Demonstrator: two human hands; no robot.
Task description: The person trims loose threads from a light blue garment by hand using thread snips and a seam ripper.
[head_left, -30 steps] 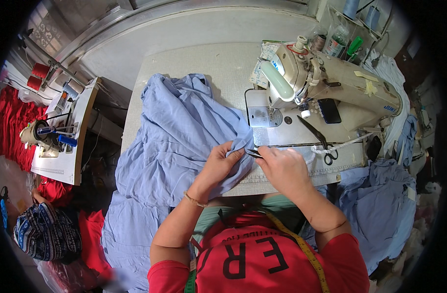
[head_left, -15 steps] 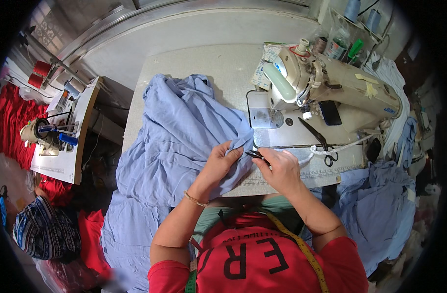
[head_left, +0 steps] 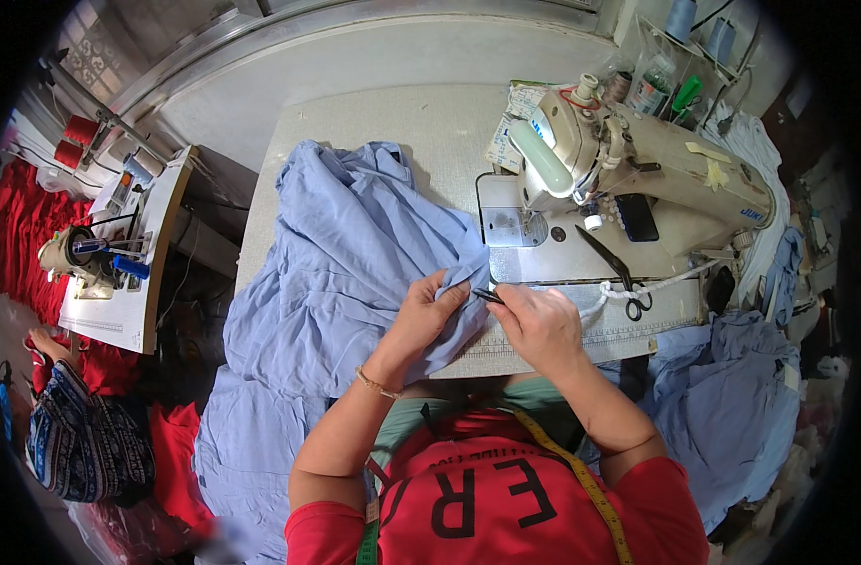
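Note:
A light blue garment (head_left: 355, 235) lies in loose folds over the left half of the sewing table. My left hand (head_left: 428, 311) pinches its right edge between thumb and fingers, near the front of the table. Close beside it, my right hand (head_left: 543, 325) is closed round small black thread snips (head_left: 488, 296). Their tip points left at the cloth by my left fingertips; most of the tool is hidden in my palm. Whether the blades touch the cloth or a thread is too small to tell.
A sewing machine (head_left: 637, 160) stands at the back right. Large black scissors (head_left: 611, 264), a white cord (head_left: 656, 290) and a dark phone (head_left: 636, 217) lie near it. More blue cloth (head_left: 732, 405) hangs at right. Another person's hand (head_left: 54, 347) shows at far left, below a second table (head_left: 110, 315).
The snips' blades, apart before, now look closed together, and my right hand has shifted very slightly. My left hand keeps its place. At far left, the other person's hand and arm have come into view.

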